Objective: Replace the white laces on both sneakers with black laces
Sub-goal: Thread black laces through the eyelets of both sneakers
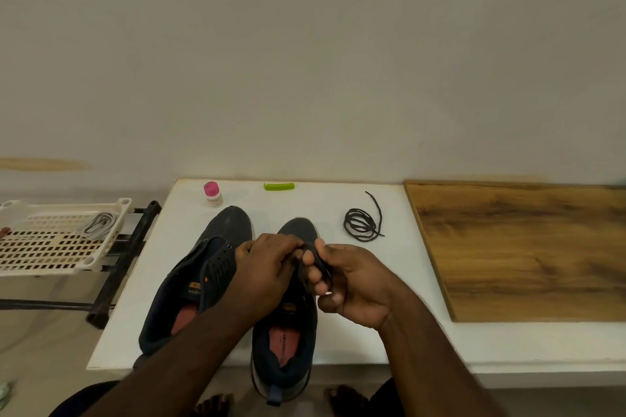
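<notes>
head | left hand (267, 267) and right hand (352, 281) both pinch a black lace (313, 267) over right sneaker (288, 325) at table's (389, 342) front edge | lace limp, light: grip near the tip | left sneaker (189, 281) unlaced; spare black lace (362, 223) coiled near back edge | white laces (100, 223) in tray (61, 247) off left edge | wood board (528, 247) right; plain wall (305, 61)

Head cam; looks fwd-down, close over table (389, 342).

Two sneakers (200, 281); one coiled black lace (361, 224)

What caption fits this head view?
Both hands work a black lace over the right sneaker; a spare lace lies coiled nearby.
</notes>
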Demonstrator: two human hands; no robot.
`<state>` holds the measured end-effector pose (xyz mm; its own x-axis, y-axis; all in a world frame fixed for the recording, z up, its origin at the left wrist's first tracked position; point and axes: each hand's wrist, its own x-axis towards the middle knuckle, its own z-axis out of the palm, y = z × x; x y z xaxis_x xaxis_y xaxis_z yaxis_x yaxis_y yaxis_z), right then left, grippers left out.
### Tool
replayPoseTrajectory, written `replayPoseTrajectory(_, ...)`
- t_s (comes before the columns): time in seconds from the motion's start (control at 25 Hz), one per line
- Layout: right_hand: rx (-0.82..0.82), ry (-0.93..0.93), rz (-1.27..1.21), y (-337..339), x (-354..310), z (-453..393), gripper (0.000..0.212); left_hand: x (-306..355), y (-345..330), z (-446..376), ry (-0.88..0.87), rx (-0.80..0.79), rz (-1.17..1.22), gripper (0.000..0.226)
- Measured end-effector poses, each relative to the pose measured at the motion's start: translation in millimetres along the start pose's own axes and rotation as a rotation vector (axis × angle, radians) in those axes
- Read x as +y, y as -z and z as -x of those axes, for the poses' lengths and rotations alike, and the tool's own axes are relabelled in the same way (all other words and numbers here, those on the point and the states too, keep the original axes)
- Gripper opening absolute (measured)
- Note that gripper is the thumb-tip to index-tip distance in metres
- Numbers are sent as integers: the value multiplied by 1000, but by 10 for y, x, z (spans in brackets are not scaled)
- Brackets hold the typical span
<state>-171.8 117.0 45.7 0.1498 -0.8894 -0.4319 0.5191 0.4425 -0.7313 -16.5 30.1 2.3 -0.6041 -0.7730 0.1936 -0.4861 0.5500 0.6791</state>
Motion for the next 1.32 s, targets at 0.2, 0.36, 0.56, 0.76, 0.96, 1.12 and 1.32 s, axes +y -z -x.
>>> replayPoseTrajectory(0.2,145,476,-253,-92,46,-175,27,109,-200,-128,128,-78,-5,23)
replayPoseTrajectory(0.36,655,619,765,14,89,-321,31,66,-307,-171,181,-111,-135,21)
replayPoseTrajectory(0.56,729,76,1545,126,261,-426,17,32,-339,-175,167,-175,-236,23)
replayPoseTrajectory(0.76,600,197,464,50,77,-346,25,-33,-422,-215,136,-119,-100,19)
replayPoseTrajectory(0.96,551,320,280,-33,59,-326,21,-33,-509,-320,159,-47,-29,21)
replayPoseTrajectory(1.12,613,315,480,58,61,-303,23,-48,-514,-302,228,-89,94,13)
replayPoseTrajectory(1.32,749,367,616,148,127,-359,26,-98,-434,-223,290,-62,230,18)
